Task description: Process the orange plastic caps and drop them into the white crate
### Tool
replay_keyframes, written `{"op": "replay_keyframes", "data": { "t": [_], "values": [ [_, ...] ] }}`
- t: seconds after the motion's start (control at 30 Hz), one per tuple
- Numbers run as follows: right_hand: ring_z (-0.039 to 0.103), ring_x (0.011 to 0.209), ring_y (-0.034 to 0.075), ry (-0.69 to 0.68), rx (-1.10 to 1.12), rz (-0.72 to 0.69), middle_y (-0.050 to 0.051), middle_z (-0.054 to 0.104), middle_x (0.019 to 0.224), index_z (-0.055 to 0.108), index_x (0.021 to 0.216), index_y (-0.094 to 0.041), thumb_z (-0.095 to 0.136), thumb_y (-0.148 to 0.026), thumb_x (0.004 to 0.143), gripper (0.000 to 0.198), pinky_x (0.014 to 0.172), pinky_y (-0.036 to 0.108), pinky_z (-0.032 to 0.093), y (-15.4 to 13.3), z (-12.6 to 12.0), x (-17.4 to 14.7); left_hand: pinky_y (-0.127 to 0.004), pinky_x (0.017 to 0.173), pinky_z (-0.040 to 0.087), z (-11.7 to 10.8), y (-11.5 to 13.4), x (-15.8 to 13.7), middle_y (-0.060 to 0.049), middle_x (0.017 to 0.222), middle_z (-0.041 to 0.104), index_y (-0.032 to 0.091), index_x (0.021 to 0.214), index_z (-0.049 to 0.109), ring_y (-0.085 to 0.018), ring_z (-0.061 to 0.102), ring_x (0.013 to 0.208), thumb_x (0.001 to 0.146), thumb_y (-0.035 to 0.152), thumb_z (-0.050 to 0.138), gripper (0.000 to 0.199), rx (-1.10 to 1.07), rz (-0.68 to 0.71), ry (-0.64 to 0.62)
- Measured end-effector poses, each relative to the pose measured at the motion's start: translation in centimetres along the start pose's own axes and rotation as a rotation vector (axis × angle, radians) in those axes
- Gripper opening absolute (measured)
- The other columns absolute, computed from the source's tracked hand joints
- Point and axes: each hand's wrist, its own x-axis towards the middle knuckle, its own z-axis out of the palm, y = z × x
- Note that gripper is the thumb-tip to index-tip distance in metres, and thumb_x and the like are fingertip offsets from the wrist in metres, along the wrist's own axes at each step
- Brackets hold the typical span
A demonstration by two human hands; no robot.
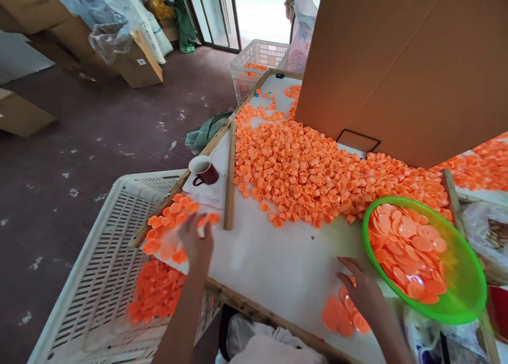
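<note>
My left hand (197, 242), slightly blurred, reaches over a small group of orange caps (169, 221) at the table's left corner. Its fingers are apart and nothing shows in them. On the right, my right hand (360, 285) hovers with spread fingers above a few flat orange discs (341, 316) on the white tabletop (273, 269); whether it touches them I cannot tell. Beside it, a tilted green basin (468, 284) holds many similar discs (408, 247). A large heap of orange cup-shaped caps (301, 168) covers the table beyond both hands.
A white plastic crate (91, 263) with orange pieces (156, 290) stands below the left corner. A maroon mug (206, 174) sits behind a wooden strip (229, 179). A big cardboard box (397, 67) rises at the back right. Another crate (257, 52) stands near the doorway.
</note>
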Motion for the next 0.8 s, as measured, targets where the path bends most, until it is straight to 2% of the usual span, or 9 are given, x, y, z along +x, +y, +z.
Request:
{"op": "replay_keyframes", "data": {
  "t": [0.07, 0.13, 0.23, 0.3, 0.37, 0.47, 0.57, 0.67, 0.8],
  "values": [
    [0.056, 0.106, 0.029, 0.005, -0.114, -0.010, 0.011, 0.059, 0.115, 0.062, 0.110, -0.024, 0.053, -0.033, 0.080, 0.033, 0.088, 0.045, 0.047, 2.4, 0.9, -0.9, -0.049, 0.094, 0.040, 2.8, 4.1, -0.7, -0.011, 0.108, 0.058, 0.022, 0.099, 0.060, -0.028, 0.050, 0.108, 0.083, 0.022, 0.049, 0.019, -0.112, 0.068, -0.111],
    [0.051, 0.113, 0.030, -0.020, -0.183, -0.022, 0.010, 0.054, 0.123, 0.059, 0.115, -0.025, 0.055, -0.028, 0.077, 0.038, 0.092, 0.047, 0.044, 4.0, 1.8, -1.6, -0.047, 0.094, 0.041, 6.0, 7.8, -1.9, -0.009, 0.110, 0.060, 0.024, 0.098, 0.062, -0.027, 0.052, 0.107, 0.081, 0.016, 0.049, 0.023, -0.246, 0.208, -0.297],
    [0.049, 0.118, 0.029, -0.036, -0.195, -0.046, 0.010, 0.048, 0.131, 0.054, 0.120, -0.026, 0.053, -0.028, 0.080, 0.041, 0.092, 0.046, 0.045, 4.0, 2.1, -2.3, -0.047, 0.094, 0.042, 10.3, 10.5, -3.8, -0.007, 0.121, 0.057, 0.026, 0.105, 0.061, -0.028, 0.048, 0.115, 0.078, 0.009, 0.050, 0.034, -0.329, 0.339, -0.474],
    [0.045, 0.123, 0.029, -0.027, -0.205, -0.053, 0.011, 0.043, 0.137, 0.048, 0.127, -0.026, 0.053, -0.033, 0.081, 0.047, 0.095, 0.047, 0.043, 2.9, 1.6, -3.1, -0.048, 0.096, 0.041, 12.3, 10.5, -4.7, -0.007, 0.125, 0.055, 0.026, 0.106, 0.062, -0.029, 0.044, 0.119, 0.077, 0.007, 0.051, 0.036, -0.333, 0.353, -0.506],
    [0.035, 0.131, 0.032, -0.032, -0.256, -0.047, 0.010, 0.034, 0.145, 0.038, 0.136, -0.027, 0.056, -0.040, 0.079, 0.062, 0.100, 0.050, 0.037, 1.8, 1.1, -4.6, -0.050, 0.099, 0.038, 13.7, 9.5, -5.1, -0.008, 0.127, 0.054, 0.024, 0.104, 0.063, -0.029, 0.041, 0.122, 0.078, 0.005, 0.048, 0.036, -0.332, 0.352, -0.524],
    [0.017, 0.138, 0.039, -0.094, -0.353, -0.037, 0.009, 0.017, 0.153, 0.025, 0.143, -0.031, 0.061, -0.053, 0.072, 0.083, 0.103, 0.060, 0.027, 1.3, 1.2, -7.7, -0.051, 0.102, 0.035, 14.6, 7.7, -5.4, -0.008, 0.127, 0.054, 0.022, 0.102, 0.064, -0.027, 0.040, 0.124, 0.078, 0.002, 0.045, 0.036, -0.291, 0.354, -0.518],
    [0.012, 0.138, 0.043, -0.128, -0.388, -0.055, 0.010, 0.011, 0.154, 0.025, 0.144, -0.031, 0.061, -0.060, 0.068, 0.089, 0.102, 0.064, 0.022, 2.0, 2.6, -9.6, -0.050, 0.102, 0.037, 14.8, 6.6, -5.4, -0.006, 0.128, 0.055, 0.023, 0.101, 0.065, -0.026, 0.040, 0.124, 0.078, 0.000, 0.042, 0.040, -0.219, 0.377, -0.498],
    [0.016, 0.137, 0.042, -0.105, -0.388, -0.096, 0.010, 0.015, 0.153, 0.032, 0.141, -0.030, 0.060, -0.058, 0.070, 0.082, 0.102, 0.063, 0.023, 2.3, 4.1, -8.3, -0.049, 0.102, 0.037, 14.5, 6.2, -5.2, -0.005, 0.129, 0.054, 0.023, 0.102, 0.065, -0.025, 0.041, 0.124, 0.079, 0.001, 0.040, 0.040, -0.186, 0.406, -0.476],
    [0.020, 0.137, 0.038, -0.047, -0.350, -0.172, 0.009, 0.024, 0.151, 0.042, 0.135, -0.030, 0.061, -0.056, 0.072, 0.071, 0.103, 0.059, 0.026, 1.1, 4.1, -3.1, -0.048, 0.101, 0.038, 13.9, 6.2, -4.6, -0.006, 0.126, 0.057, 0.023, 0.101, 0.064, -0.026, 0.043, 0.121, 0.083, 0.009, 0.041, 0.033, -0.164, 0.418, -0.429]
  ]
}}
